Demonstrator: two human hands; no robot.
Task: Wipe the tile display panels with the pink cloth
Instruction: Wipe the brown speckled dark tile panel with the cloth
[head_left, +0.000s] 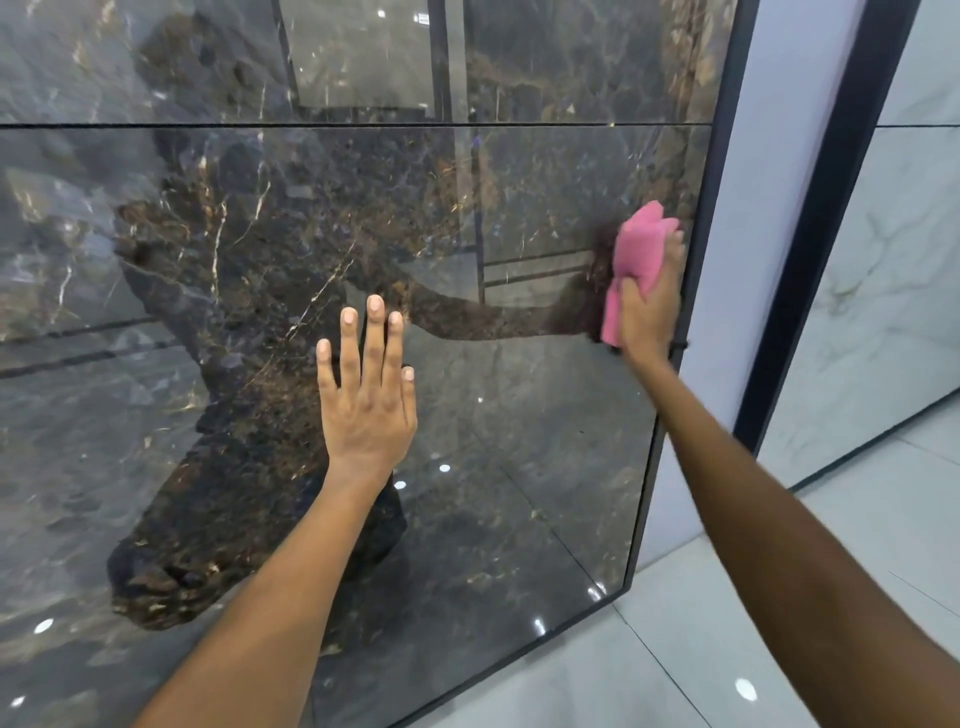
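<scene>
Showroom setting: pale floor tiles (675, 649), glossy dark marble tile panel (519, 441) in a black frame (670, 389), white marble panel (883, 291) further right. Left hand (366, 395) is flat with fingers straight, seemingly on the glass-smooth face. Right hand (649, 306) grips the bunched pink cloth (636, 254) against the dark panel's right edge, just beside the frame.

Risks, my read: bare left palm leaves prints on the polished surface; cloth or knuckles catch the frame edge; bunched cloth smears rather than clears.

No readable writing or branding.
</scene>
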